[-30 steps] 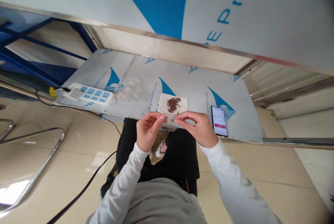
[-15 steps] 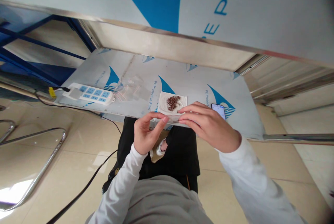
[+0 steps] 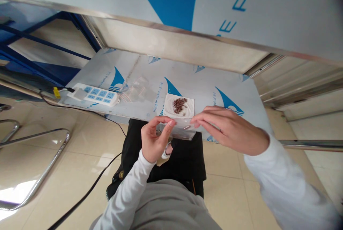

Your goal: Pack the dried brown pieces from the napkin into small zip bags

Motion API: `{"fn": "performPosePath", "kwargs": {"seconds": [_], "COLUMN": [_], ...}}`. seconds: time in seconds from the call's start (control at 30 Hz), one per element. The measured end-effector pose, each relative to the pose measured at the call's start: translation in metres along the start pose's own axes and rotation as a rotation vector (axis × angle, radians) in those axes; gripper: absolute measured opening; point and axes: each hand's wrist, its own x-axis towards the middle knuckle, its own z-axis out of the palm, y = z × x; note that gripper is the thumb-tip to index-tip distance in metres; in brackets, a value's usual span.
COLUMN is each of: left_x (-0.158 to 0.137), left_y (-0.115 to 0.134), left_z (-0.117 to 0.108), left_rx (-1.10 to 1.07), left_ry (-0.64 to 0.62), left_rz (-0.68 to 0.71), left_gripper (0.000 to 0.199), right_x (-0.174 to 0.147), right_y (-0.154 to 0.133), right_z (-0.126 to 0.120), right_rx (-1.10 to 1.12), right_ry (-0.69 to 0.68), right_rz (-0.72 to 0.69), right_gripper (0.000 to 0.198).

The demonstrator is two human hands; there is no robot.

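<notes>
The fingers of my left hand (image 3: 154, 140) pinched a small clear bag (image 3: 182, 135) at the near edge of the desk (image 3: 203, 83). It was thin, see-through and slightly shiny, and one short, dark piece (image 3: 187, 127) showed in or against it; I could not tell which. The fingers of my right hand (image 3: 230, 131) were drawn together at the bag's right side, though I could not tell whether they gripped anything. Just beyond, small brown bits (image 3: 179, 105) lay heaped on a white pad (image 3: 190, 105).

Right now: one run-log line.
left hand: pinching clear plastic bag | right hand: at bag's right side | small brown cylinders: piled on white square pad
</notes>
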Motion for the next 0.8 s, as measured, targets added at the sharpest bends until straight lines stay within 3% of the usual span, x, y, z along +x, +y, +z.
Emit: {"fn": "performPosePath", "kwargs": {"seconds": [0.1, 0.2, 0.27, 0.37, 0.47, 0.57, 0.63, 0.73, 0.8], "left_x": [-0.003, -0.004, -0.003, 0.002, 0.008, 0.011, 0.011, 0.007, 0.004], "left_y": [0.001, 0.003, 0.002, -0.002, -0.009, -0.013, -0.014, -0.010, -0.006], "left_z": [0.002, 0.001, -0.002, -0.007, -0.012, -0.014, -0.014, -0.012, -0.010], "left_rx": [-0.019, -0.010, 0.044, 0.143, 0.185, 0.142, 0.085, 0.023, 0.005], "left_ry": [0.048, 0.045, 0.052, 0.046, -0.091, -0.194, -0.169, -0.149, -0.158], "left_rz": [0.027, 0.149, 0.204, 0.178, 0.108, 0.065, 0.065, 0.082, 0.094], "left_gripper": [0.007, 0.007, 0.013, 0.025, 0.033, 0.017, 0.007, 0.005, 0.004], "right_x": [-0.006, -0.013, -0.016, -0.019, -0.021, -0.022, -0.021, -0.015, -0.008], "right_y": [-0.006, -0.014, -0.016, -0.010, -0.005, -0.007, -0.010, -0.016, -0.017], "right_z": [0.014, 0.029, 0.040, 0.054, 0.060, 0.062, 0.066, 0.077, 0.086], "right_rx": [0.065, 0.091, 0.027, -0.016, 0.059, 0.158, 0.248, 0.481, 0.672], "right_ry": [0.124, 0.338, 0.404, 0.405, 0.416, 0.426, 0.454, 0.533, 0.528], "right_rz": [-0.001, 0.036, 0.075, 0.128, 0.153, 0.178, 0.256, 0.426, 0.508], "right_gripper": [0.015, 0.018, 0.021, 0.020, 0.020, 0.018, 0.017, 0.039, 0.040]}}
